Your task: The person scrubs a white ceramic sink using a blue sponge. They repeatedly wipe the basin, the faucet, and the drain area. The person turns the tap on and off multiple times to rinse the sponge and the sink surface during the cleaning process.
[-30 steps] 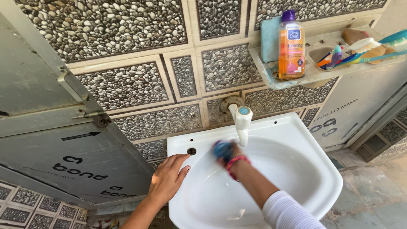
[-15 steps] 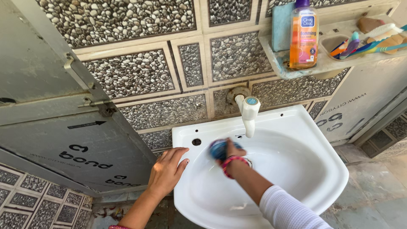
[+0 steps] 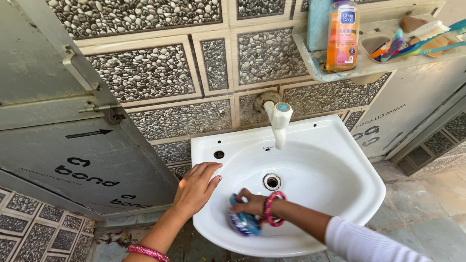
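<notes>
Pressing a blue scrubbing pad [image 3: 242,222] against the inner wall of the white washbasin [image 3: 340,194], the right hand [image 3: 251,206] curls its fingers over the pad's top edge and keeps it clamped to the porcelain. The pad sits low on the basin's near-left slope, well below the rim and to the left of the drain [image 3: 272,181]. A pink and red bangle [image 3: 272,208] circles the right wrist, and a white ribbed sleeve [image 3: 369,242] covers the forearm behind it.

The left hand [image 3: 196,187] lies flat and open on the basin's left rim, fingers spread and pointing toward the bowl, gripping nothing. It rests just beside the right hand but the two do not touch. A thin pink bracelet [image 3: 148,252] shows on the left forearm near the bottom edge of the view.

A white tap [image 3: 279,121] juts from the pebble-patterned tiled wall [image 3: 160,73] above the bowl, its spout hanging over the back of the basin. Up to the right, a wall shelf [image 3: 323,68] carries an orange bottle with a purple cap [image 3: 341,36] and a holder with toothbrushes [image 3: 412,46]. A grey metal door [image 3: 53,145] stands open at the left.
</notes>
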